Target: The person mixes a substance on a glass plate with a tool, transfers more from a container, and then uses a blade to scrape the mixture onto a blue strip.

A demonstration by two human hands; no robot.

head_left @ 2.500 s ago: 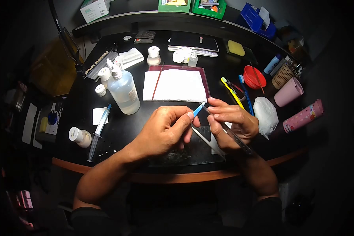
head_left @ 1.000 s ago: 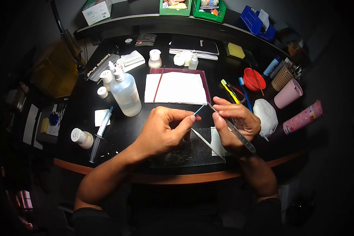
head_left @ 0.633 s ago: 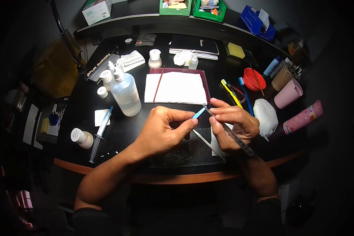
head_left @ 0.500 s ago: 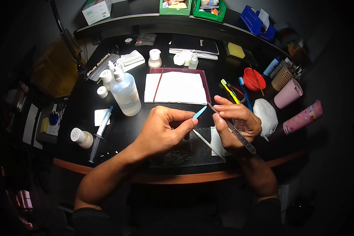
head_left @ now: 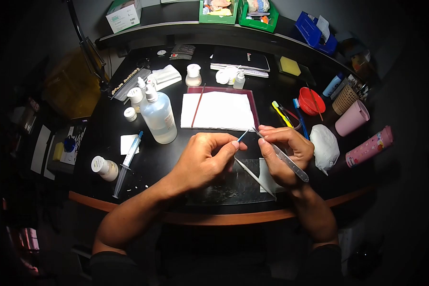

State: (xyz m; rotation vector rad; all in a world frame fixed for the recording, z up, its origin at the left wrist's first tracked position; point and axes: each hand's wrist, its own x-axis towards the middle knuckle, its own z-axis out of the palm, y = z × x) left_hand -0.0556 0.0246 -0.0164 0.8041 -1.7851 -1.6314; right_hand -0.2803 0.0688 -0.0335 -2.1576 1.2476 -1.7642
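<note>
My left hand (head_left: 206,157) pinches a thin light-blue strip (head_left: 243,135) between thumb and forefinger, its free end pointing up and to the right. Metal tweezers (head_left: 286,158) lie slantwise in my right hand (head_left: 289,151), gripped by thumb and fingers, with the tips close to the strip's free end. Below the hands, a white pointed stick (head_left: 255,173) rests over a dark glass slab (head_left: 214,188). Beyond the fingertips lies a folded white tissue pad (head_left: 219,109) with a thin red-handled brush (head_left: 198,107) across it.
Left of my hands stand a large clear bottle (head_left: 160,119), a syringe (head_left: 128,164) and a small white-capped jar (head_left: 104,168). Toothbrushes (head_left: 282,114), a red bowl (head_left: 311,101), a white lump (head_left: 324,148) and a pink cup (head_left: 352,118) are to the right.
The blue strip has turned in my left fingers from its broad face to a narrow edge. My right fingers have closed further around the tweezers. The view has shifted slightly.
</note>
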